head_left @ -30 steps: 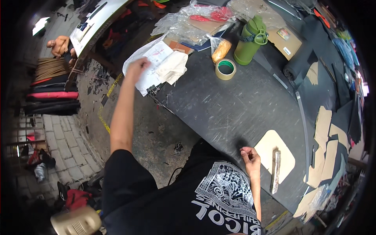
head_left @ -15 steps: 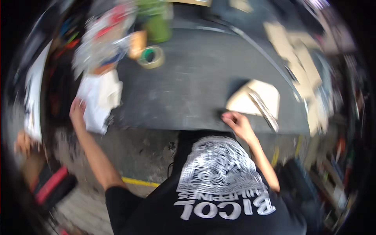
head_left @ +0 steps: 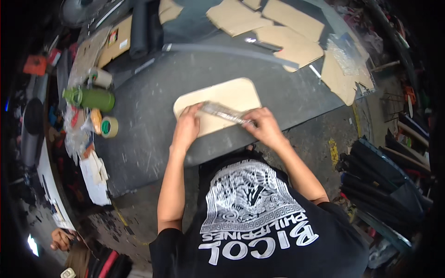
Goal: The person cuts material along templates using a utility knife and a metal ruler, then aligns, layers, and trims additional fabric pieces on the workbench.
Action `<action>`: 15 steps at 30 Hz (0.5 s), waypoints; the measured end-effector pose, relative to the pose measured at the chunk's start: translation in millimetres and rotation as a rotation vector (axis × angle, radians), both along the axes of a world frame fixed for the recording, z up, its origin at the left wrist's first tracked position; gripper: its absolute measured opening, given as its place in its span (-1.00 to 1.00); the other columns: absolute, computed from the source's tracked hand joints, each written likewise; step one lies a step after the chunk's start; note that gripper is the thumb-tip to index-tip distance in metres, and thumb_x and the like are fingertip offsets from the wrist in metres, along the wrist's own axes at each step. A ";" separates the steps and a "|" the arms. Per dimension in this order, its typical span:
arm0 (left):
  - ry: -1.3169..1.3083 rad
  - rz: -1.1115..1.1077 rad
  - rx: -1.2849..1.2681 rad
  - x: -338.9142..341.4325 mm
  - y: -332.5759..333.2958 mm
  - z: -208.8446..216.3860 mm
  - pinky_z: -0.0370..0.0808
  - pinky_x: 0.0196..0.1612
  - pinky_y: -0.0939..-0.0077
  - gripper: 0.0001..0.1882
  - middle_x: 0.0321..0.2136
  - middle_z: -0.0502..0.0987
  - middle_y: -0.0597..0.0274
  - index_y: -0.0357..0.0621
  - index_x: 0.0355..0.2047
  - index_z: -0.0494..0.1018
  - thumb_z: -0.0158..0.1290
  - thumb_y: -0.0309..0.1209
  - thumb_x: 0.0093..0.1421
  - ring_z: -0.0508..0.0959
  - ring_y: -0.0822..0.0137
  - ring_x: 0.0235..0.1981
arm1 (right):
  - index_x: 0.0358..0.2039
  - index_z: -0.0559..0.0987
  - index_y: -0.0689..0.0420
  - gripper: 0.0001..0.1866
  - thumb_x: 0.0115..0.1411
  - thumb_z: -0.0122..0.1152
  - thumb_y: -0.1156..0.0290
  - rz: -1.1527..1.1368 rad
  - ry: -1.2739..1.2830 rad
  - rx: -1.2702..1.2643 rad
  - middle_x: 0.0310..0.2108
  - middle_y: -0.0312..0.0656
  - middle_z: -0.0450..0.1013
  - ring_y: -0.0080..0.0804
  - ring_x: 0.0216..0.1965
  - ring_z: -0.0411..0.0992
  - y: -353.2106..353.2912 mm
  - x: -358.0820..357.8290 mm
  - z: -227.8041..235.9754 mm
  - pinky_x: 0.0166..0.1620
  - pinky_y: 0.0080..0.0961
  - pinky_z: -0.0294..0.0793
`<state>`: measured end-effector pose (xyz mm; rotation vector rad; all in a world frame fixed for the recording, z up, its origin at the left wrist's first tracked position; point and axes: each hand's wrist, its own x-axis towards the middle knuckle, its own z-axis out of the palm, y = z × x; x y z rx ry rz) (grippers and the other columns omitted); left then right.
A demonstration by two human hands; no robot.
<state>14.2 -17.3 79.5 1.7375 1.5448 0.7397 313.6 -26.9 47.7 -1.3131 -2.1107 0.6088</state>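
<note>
Along the left of the black table [head_left: 143, 153], a tape roll [head_left: 110, 134] sits apart, presumably for working room. Your left hand [head_left: 187, 126] meets one end of the silvery bar [head_left: 222, 111] over the beige panel [head_left: 222, 92], its grip unclear; your right hand [head_left: 265, 126] clasps the other, apparently for control.

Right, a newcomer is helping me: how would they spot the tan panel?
Find the dark tabletop, then the left hand and right hand by its near edge. The tan panel lies there, its rounded corners setting it apart from the irregular cardboard pieces beyond.
</note>
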 end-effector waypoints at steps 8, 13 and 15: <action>0.416 0.243 -0.166 121.8 43.9 -28.0 0.34 0.34 0.07 -0.32 0.26 0.37 -0.30 -0.27 0.37 0.21 0.07 -0.57 0.22 0.37 -0.18 0.30 | 0.06 0.57 0.11 -0.42 0.05 0.50 0.18 0.059 -0.158 -0.116 -0.05 -0.06 0.45 -0.01 0.08 0.37 32.0 99.7 -24.1 0.18 -0.11 0.38; 0.613 0.130 -0.178 156.6 50.9 -7.7 0.40 0.29 0.11 -0.17 0.18 0.43 -0.22 -0.24 0.35 0.27 0.36 -0.40 0.08 0.43 -0.17 0.23 | 0.03 0.58 0.12 -0.49 0.09 0.47 0.22 -0.134 -0.099 -0.152 -0.09 -0.07 0.42 -0.03 0.06 0.36 62.9 176.9 -16.6 0.16 -0.15 0.38; 0.641 0.140 -0.175 154.1 49.3 -13.3 0.43 0.26 0.13 -0.08 0.14 0.45 -0.18 -0.23 0.32 0.31 0.46 -0.29 -0.03 0.45 -0.16 0.19 | -0.02 0.62 0.15 -0.55 0.08 0.44 0.29 -0.198 -0.128 -0.158 -0.06 -0.02 0.43 -0.03 0.06 0.37 79.5 213.0 1.2 0.14 -0.11 0.38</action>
